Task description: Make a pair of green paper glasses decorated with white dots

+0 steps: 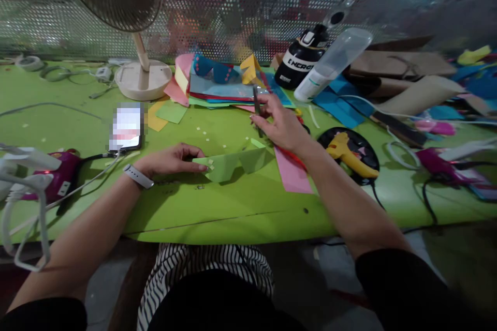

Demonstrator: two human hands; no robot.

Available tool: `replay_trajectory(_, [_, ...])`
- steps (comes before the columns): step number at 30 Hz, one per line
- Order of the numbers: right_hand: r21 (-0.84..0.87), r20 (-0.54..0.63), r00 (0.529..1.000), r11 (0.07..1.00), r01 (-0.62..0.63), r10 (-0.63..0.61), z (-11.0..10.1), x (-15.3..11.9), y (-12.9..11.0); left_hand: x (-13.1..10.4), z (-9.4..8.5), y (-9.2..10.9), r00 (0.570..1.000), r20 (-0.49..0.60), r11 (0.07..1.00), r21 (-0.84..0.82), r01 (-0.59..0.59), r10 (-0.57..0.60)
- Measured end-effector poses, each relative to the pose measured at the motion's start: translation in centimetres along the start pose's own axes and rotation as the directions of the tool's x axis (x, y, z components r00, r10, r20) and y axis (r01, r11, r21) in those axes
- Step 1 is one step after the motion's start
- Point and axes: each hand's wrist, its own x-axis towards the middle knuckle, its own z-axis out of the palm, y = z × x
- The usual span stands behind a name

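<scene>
My left hand (182, 159) pinches the left end of a light green paper cut-out shaped like eyeglasses (222, 168), with a few tiny pale squares on it near my fingertips. The cut-out rests on the green table (174, 207), its right arm folded up. Just beyond its right end, my right hand (275, 120) grips a slim dark metal tool (257, 106), roughly upright; its exact kind is unclear. A pink paper sheet (292, 173) lies under my right wrist. Small pale paper bits (207, 139) are scattered behind the cut-out.
Behind lie decorated blue paper glasses (215, 70) on a stack of coloured sheets. A fan (142, 80) and a phone (126, 126) stand left. A black bottle (298, 59), a clear bottle (334, 62) and a yellow glue gun (351, 155) on a black round stand are right. Cables cross both sides.
</scene>
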Motion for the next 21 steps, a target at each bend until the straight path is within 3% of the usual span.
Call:
replay_trajectory(4, [-0.115,0.152,0.987,0.991,0.069,-0.051,-0.9,-0.8,-1.6,0.0,0.0,-0.1,1.0,-0.002,1.0,0.006,0.014,-0.014])
replay_trajectory(11, [0.22,0.122,0.964,0.94,-0.26,0.238,-1.1,-0.7,-0.6,0.0,0.0,-0.1,1.0,0.0,1.0,0.026,-0.015,0.015])
replay_trajectory(16, [0.25,0.282,0.931,0.92,-0.303,0.23,-2.2,-0.7,-0.3,0.0,0.0,-0.2,1.0,-0.002,0.999,0.025,-0.023,0.023])
replay_trajectory(18, [0.246,0.247,0.94,0.924,-0.294,0.233,-2.2,-0.7,-0.4,0.1,0.0,-0.4,1.0,-0.005,1.0,0.019,-0.019,0.019])
replay_trajectory(21, [0.24,0.064,0.965,0.935,-0.261,0.253,-1.7,-0.6,-0.6,0.1,-0.1,-0.4,1.0,-0.004,1.0,0.017,-0.01,0.01])
